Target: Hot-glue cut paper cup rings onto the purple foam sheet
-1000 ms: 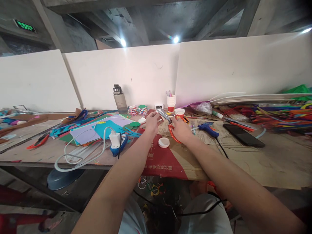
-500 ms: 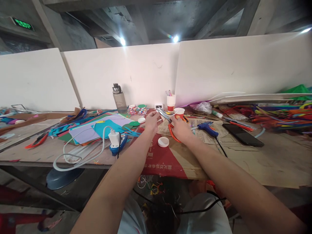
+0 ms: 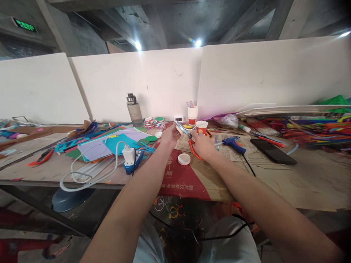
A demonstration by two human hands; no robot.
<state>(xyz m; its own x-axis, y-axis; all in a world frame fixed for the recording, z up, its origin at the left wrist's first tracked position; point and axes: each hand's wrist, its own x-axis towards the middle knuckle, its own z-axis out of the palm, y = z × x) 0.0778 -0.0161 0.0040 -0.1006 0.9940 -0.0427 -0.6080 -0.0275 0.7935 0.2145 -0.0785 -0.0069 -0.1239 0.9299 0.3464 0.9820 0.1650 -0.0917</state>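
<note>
My right hand grips orange-handled scissors, blades pointing up and left toward my left hand. The left hand pinches a small pale piece at the blade tips; the piece is too small to make out. Both hands hover over the workbench, just above a white round lid lying on red printed cardboard. A red-and-white paper cup stands just behind the scissors.
Coloured paper sheets and a white charger with cable lie left. A blue glue gun, a black phone and heaped pipe cleaners lie right. A water bottle and a pen cup stand by the white partition.
Both hands with the scissors have shifted slightly up and away from me. The scissor blades now look nearly closed at the left fingertips.
</note>
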